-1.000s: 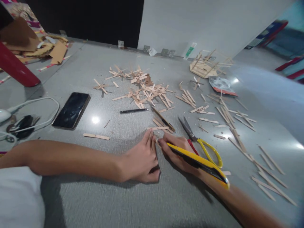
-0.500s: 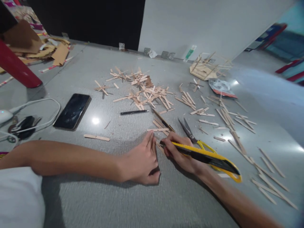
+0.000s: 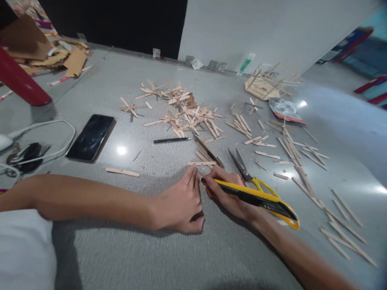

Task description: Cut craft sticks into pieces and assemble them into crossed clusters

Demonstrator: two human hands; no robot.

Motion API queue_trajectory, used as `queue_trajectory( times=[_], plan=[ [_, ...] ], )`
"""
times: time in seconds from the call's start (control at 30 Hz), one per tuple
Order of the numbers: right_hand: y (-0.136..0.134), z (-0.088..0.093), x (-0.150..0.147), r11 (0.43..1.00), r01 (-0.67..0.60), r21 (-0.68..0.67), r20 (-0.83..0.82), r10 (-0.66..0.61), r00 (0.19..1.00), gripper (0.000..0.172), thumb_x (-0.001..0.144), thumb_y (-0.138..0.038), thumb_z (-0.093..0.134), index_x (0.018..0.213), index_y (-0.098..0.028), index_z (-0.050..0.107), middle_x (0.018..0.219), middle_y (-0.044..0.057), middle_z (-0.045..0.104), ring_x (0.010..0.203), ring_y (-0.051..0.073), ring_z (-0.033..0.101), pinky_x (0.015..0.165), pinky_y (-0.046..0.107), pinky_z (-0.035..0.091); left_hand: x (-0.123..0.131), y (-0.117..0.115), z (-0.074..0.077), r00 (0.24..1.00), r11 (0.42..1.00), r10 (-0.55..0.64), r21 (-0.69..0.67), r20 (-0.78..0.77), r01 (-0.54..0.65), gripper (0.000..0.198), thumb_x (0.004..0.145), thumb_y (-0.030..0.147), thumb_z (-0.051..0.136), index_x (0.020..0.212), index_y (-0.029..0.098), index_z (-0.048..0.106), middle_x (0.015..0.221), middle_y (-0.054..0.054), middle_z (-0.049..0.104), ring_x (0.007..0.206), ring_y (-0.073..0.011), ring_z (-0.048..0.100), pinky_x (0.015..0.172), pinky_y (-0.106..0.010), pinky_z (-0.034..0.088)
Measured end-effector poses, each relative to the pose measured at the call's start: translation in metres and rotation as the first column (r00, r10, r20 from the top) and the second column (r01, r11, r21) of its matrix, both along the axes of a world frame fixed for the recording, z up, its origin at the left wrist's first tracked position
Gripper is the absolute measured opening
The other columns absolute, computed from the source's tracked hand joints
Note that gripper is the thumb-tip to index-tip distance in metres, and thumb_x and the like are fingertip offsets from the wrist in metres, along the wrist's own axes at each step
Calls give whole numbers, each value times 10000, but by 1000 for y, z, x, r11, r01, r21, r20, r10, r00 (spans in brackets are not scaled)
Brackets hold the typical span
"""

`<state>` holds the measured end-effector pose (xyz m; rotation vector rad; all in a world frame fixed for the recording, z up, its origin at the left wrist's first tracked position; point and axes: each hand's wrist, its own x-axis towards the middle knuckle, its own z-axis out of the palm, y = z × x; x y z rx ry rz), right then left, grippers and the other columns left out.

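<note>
My right hand [image 3: 225,187] grips a yellow and black utility knife [image 3: 254,195], its tip pointing left at the fingers of my other hand. My left hand [image 3: 183,205] rests on the table with its fingers pressed together, the fingertips on the left end of a wooden craft stick [image 3: 204,163]. Exactly where the blade touches is too small to make out. Just beyond the stick lie more craft sticks and a dark brown-handled cutter [image 3: 209,151]. Scissors with yellow handles [image 3: 246,173] lie beside my right hand, partly hidden under the knife.
A black pen [image 3: 172,140] and a heap of craft sticks [image 3: 196,117] lie ahead. Loose sticks [image 3: 302,177] spread to the right. At the left are a phone [image 3: 91,138], a white cable [image 3: 62,121] and a single stick [image 3: 122,172]. A stick frame [image 3: 263,86] stands at the back.
The utility knife has moved a little to the left, its tip closer to my left fingertips. My left hand has stayed in place. The view has shifted slightly.
</note>
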<state>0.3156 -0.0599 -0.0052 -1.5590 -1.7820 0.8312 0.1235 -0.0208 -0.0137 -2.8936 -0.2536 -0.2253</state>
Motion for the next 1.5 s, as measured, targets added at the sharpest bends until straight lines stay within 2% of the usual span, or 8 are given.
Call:
queue_trajectory(
  times=[0.3,0.67,1.03,1.2,1.5],
  plan=[
    [1,4,-1,999,10,-38,17,-10,1000,496,1058,-575,477,699,-235,519,556,-38,578,508,128,525,546,290,379,0,1,2,1000,1000,-5,-3,3,5,724,924,543,449,1168,-56,776,1216,-329,725,1226,-495,650,1191,-633,248],
    [0,2,0,999,8,-47,-9,-8,1000,465,1060,-554,489,724,-234,516,573,-45,591,516,122,531,560,286,388,0,1,1,1000,1000,-4,10,-5,4,726,932,549,423,1171,-36,781,1230,-305,731,1226,-481,648,1192,-631,263],
    [0,2,-2,1000,11,-3,28,-11,1000,484,1055,-573,482,706,-238,512,577,-35,578,523,132,528,560,284,403,1,2,4,1000,1000,-4,-3,-31,4,732,935,557,433,1180,-42,774,1241,-302,727,1232,-478,644,1198,-624,258],
    [0,0,-3,997,15,80,105,-23,994,497,1059,-577,453,710,-232,531,593,-32,547,534,132,511,547,276,394,1,2,3,999,1000,-9,-7,-38,8,712,941,564,435,1157,-16,788,1225,-283,742,1223,-461,644,1198,-625,250],
    [1,1,0,991,-56,125,161,35,986,470,1080,-526,407,705,-247,464,583,-44,490,502,132,483,526,283,370,1,1,5,999,1000,8,13,-46,-8,715,935,573,434,1166,-4,788,1247,-280,734,1226,-459,647,1204,-627,226]
  ],
)
